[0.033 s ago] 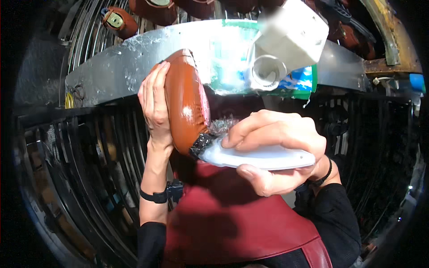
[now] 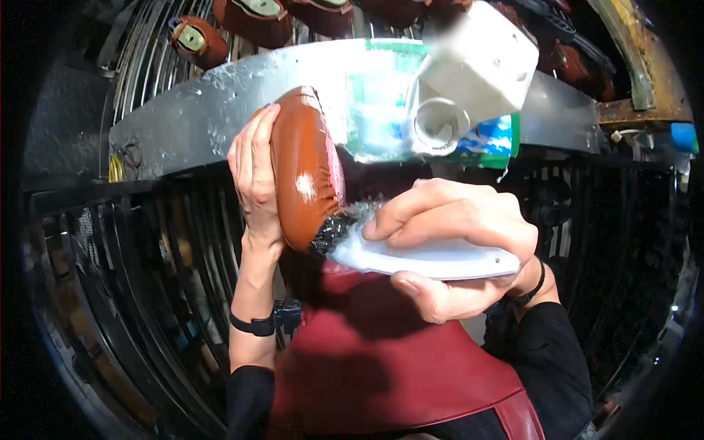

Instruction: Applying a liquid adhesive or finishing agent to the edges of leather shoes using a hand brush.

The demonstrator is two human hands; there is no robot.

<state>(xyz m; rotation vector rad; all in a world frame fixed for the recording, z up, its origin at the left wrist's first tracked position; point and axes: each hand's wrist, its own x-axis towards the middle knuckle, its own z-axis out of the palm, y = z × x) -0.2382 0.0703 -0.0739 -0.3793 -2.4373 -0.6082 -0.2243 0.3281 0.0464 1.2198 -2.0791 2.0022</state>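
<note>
A brown leather shoe upper, rounded and glossy, is tilted on its side, with a pink strip along its right edge. My left hand wraps around its left side, fingers closed against the leather; the thumb is hidden. My right hand grips the white handle of a brush between thumb and fingers. The dark, wet-looking bristles touch the shoe's near end, by its wrinkled right edge. Farther off, on the bench, stands a clear cup-like container beside a white angular container.
A metal bench curves across behind my hands, with a green-edged sheet lying on it. Several brown shoes stand on a rack beyond. Dark slatted racks flank me. A red apron covers my front.
The bench and the shoes beyond appear slightly lower in the picture. Both hands keep their grips, and the bristles stay against the shoe's near end.
</note>
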